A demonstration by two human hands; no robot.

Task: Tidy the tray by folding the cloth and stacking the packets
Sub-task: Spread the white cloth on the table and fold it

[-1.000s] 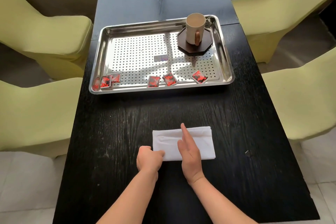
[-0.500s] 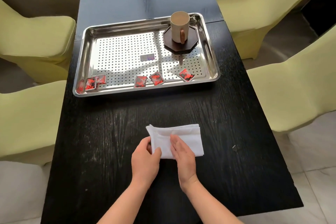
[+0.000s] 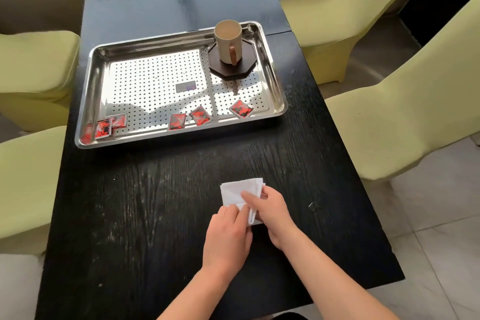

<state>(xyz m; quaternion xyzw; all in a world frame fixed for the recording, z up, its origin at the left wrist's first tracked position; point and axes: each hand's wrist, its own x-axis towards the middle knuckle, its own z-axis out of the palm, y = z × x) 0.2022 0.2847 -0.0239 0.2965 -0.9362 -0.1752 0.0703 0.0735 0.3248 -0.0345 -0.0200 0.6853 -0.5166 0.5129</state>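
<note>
1. The folded white cloth (image 3: pixel 237 193) lies on the black wooden table (image 3: pixel 155 202), well short of the perforated steel tray (image 3: pixel 85 101).
2. The left hand (image 3: pixel 227 236) pinches its near edge; the right hand (image 3: pixel 272 212) grips the right side.
3. Five red-and-black packets (image 3: pixel 200 115) lie scattered along the tray's near edge, beyond both hands, slightly left.

Between the steel tray (image 3: pixel 270 70) at 12 o'clock and the two hands lies a bare band of black table (image 3: pixel 155 189), open from 9 to 3 o'clock. Inside the tray, the mug (image 3: pixel 228 43) on its octagonal coaster (image 3: pixel 242 70) blocks the 1 o'clock corner; five red packets (image 3: pixel 176 121) line the near rim. Yellow-green chairs (image 3: pixel 405 117) crowd both table sides.
</note>
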